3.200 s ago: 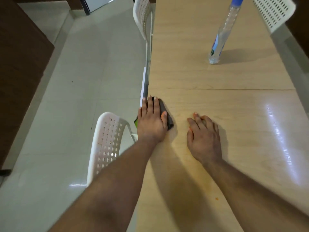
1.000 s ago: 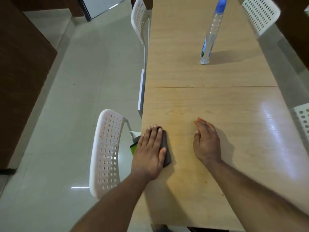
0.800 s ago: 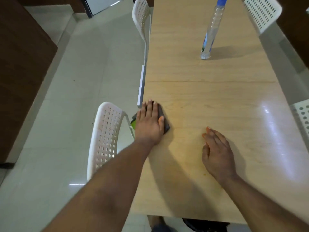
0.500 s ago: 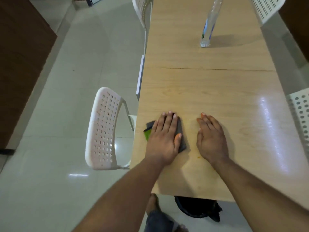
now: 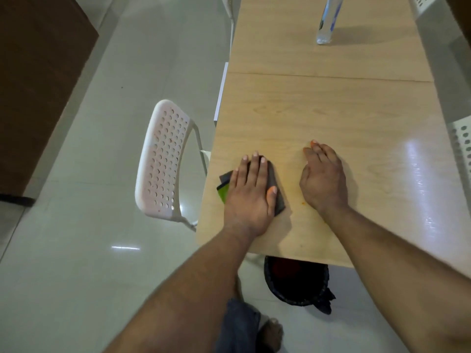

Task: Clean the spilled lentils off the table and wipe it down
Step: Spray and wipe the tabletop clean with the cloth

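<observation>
Two hands lie flat on one wooden table [image 5: 331,110]: left hand [image 5: 251,192] presses one dark cloth [image 5: 276,189] near the table's left edge, fingers straight; right hand [image 5: 323,179] rests open, holding nothing. One bottle [image 5: 327,19] stands far off.

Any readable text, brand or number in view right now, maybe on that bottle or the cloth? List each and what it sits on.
No text can be read.
Spray bottle: a blue and green label shows, but its print is too blurred and small to read.
Cloth under the left hand: dark grey with a green patch, no lettering visible.
Table, white chair, dark bin: no markings seen.
</observation>
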